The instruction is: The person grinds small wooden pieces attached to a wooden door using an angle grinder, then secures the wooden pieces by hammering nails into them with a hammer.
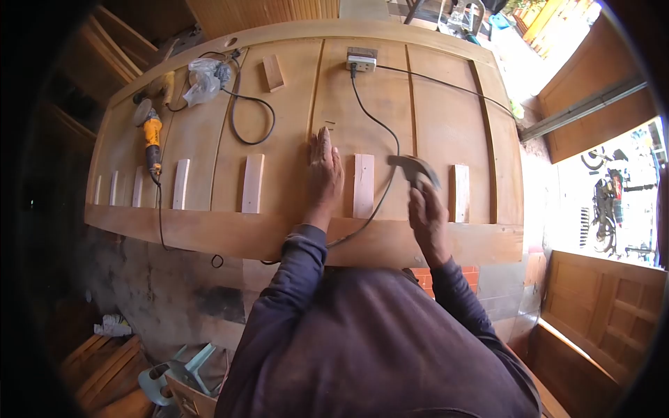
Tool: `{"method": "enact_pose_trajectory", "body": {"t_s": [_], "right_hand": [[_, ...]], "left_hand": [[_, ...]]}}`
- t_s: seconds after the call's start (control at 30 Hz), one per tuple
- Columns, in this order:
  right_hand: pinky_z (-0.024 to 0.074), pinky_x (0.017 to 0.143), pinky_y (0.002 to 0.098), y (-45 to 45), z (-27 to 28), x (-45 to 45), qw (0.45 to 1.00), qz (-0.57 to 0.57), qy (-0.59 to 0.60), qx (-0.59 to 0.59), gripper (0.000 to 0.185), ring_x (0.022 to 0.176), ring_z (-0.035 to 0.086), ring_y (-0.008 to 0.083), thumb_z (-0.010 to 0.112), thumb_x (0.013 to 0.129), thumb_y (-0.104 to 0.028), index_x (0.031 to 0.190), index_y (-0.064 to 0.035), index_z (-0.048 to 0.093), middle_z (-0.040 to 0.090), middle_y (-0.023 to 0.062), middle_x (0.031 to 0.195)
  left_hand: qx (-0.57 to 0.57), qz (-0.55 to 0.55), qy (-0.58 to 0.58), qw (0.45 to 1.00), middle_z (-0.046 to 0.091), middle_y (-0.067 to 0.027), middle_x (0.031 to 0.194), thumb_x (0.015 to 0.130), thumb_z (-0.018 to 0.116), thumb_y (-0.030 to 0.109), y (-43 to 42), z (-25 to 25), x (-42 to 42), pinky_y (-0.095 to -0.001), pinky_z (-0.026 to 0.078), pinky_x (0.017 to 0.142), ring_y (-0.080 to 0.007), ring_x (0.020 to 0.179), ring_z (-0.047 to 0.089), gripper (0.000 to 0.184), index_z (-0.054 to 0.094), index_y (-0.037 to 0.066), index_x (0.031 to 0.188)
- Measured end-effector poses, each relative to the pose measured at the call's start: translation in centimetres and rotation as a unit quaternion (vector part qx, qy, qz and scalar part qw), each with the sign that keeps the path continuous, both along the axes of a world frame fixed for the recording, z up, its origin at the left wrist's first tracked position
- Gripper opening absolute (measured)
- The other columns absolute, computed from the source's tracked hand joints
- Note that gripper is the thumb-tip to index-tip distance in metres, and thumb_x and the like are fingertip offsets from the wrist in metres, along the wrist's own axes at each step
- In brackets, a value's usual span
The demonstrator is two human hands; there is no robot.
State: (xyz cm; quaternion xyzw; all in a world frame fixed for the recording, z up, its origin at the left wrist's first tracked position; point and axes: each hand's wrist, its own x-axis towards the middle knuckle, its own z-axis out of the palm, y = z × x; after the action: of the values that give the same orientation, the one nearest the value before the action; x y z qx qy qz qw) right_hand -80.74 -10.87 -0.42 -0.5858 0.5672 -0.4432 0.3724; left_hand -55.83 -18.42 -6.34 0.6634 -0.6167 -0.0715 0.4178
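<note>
My right hand (428,219) is closed round a claw hammer (416,169), whose head is slightly blurred over the wooden door panel (289,181). My left hand (325,167) has its fingers stretched out on the panel, and nothing shows in its grip. Just beyond its fingertips lie a couple of small nails (329,123). Between my hands stands a pale wood block (363,185) at the panel's near edge. Another block (460,192) is to the right of the hammer, and one more (253,183) is left of my left hand.
An angle grinder (151,139) lies at the left, near a plastic bag (203,80) and a looped black cord. A power socket box (362,60) sits at the far side, its cable (382,125) crossing between my hands. A loose block (274,72) lies farther back.
</note>
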Motion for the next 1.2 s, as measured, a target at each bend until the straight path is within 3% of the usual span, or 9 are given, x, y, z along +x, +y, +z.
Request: {"method": "enact_pose_trajectory", "body": {"t_s": [0.1,0.2,0.3,0.37,0.57,0.73,0.97,1.1,1.2], "right_hand": [[0.0422,0.056,0.0232,2.5,1.0,-2.4,0.959,-0.024,-0.251,0.128,0.022,0.067,0.051,0.0036,0.061,0.111,-0.019,0.128,-0.0049,0.063,0.055,-0.0027,0.078],[0.0401,0.060,0.0197,4.1,-3.1,-4.3,0.963,-0.040,-0.243,0.109,0.021,0.072,0.047,0.0010,0.062,0.111,-0.021,0.127,-0.0078,0.062,0.054,-0.0079,0.084],[0.0416,0.066,0.0190,3.8,-2.4,-3.8,0.952,-0.038,-0.283,0.109,0.022,0.077,0.049,0.0014,0.062,0.111,-0.020,0.128,-0.0073,0.062,0.055,-0.0083,0.089],[0.0426,0.074,0.0191,3.7,-3.7,-4.4,0.957,-0.021,-0.264,0.114,0.026,0.087,0.052,0.0020,0.064,0.110,-0.019,0.133,-0.0071,0.062,0.059,-0.0067,0.098],[0.0362,0.059,0.0204,3.6,-1.4,-3.8,0.958,-0.017,-0.257,0.126,0.026,0.071,0.046,0.0018,0.061,0.111,-0.022,0.130,-0.0045,0.062,0.052,-0.0069,0.084],[0.0358,0.060,0.0185,3.5,-2.0,-4.3,0.950,0.013,-0.281,0.136,0.030,0.073,0.046,-0.0003,0.062,0.111,-0.024,0.133,-0.0039,0.062,0.054,-0.0073,0.088],[0.0347,0.056,0.0199,3.6,-1.7,-3.5,0.957,-0.046,-0.272,0.093,0.028,0.066,0.045,0.0017,0.064,0.109,-0.022,0.132,-0.0065,0.060,0.051,-0.0075,0.080],[0.0331,0.055,0.0201,3.6,-2.6,-3.9,0.964,-0.032,-0.249,0.090,0.026,0.066,0.044,0.0017,0.062,0.110,-0.024,0.130,-0.0063,0.062,0.050,-0.0079,0.078],[0.0340,0.056,0.0200,3.4,-4.3,-4.4,0.963,-0.058,-0.248,0.087,0.030,0.066,0.044,0.0020,0.061,0.111,-0.024,0.134,-0.0047,0.061,0.050,-0.0079,0.077]], "left_hand": [[0.030,0.015,0.035,0.999,0.056,-0.0280,0.150,0.111,0.044,0.017,0.2,0.9,0.0,-0.0517,0.040,0.118,-0.0450,0.141,0.051,0.048,0.044,0.003,0.157],[0.025,0.049,0.062,0.997,0.063,-0.0230,0.142,0.108,0.053,0.017,-0.9,0.0,0.1,-0.0513,0.042,0.114,-0.0413,0.131,0.059,0.043,0.053,0.004,0.150],[-0.005,0.070,-0.157,0.985,0.070,-0.0151,0.123,0.101,0.064,0.016,-3.8,-0.7,2.0,-0.0513,0.050,0.097,-0.0377,0.114,0.063,0.034,0.065,0.010,0.135],[0.016,0.088,-0.170,0.981,0.072,-0.0115,0.115,0.098,0.069,0.020,-4.7,0.5,1.8,-0.0474,0.047,0.097,-0.0323,0.107,0.066,0.024,0.071,0.014,0.121],[-0.016,0.117,-0.155,0.981,0.069,-0.0048,0.103,0.091,0.074,0.024,-6.1,-1.3,2.1,-0.0493,0.051,0.085,-0.0330,0.099,0.062,0.007,0.071,0.018,0.090],[-0.005,0.113,-0.195,0.974,0.069,-0.0087,0.101,0.098,0.063,0.017,-5.3,0.0,0.8,-0.0491,0.051,0.083,-0.0320,0.101,0.064,0.003,0.062,0.016,0.100],[-0.068,0.097,-0.084,0.989,0.071,-0.0135,0.108,0.093,0.052,-0.003,-5.3,-2.5,0.8,-0.0476,0.053,0.090,-0.0358,0.102,0.066,0.049,0.063,0.011,0.138],[-0.154,0.045,-0.018,0.987,0.072,-0.0153,0.099,0.093,0.056,-0.003,-5.9,-2.7,1.5,-0.0478,0.054,0.086,-0.0374,0.095,0.068,0.021,0.069,0.007,0.106],[-0.130,0.056,0.077,0.987,0.072,-0.0148,0.098,0.097,0.060,0.001,-5.4,-2.0,1.3,-0.0467,0.054,0.084,-0.0361,0.094,0.069,0.010,0.066,0.006,0.104]]}}
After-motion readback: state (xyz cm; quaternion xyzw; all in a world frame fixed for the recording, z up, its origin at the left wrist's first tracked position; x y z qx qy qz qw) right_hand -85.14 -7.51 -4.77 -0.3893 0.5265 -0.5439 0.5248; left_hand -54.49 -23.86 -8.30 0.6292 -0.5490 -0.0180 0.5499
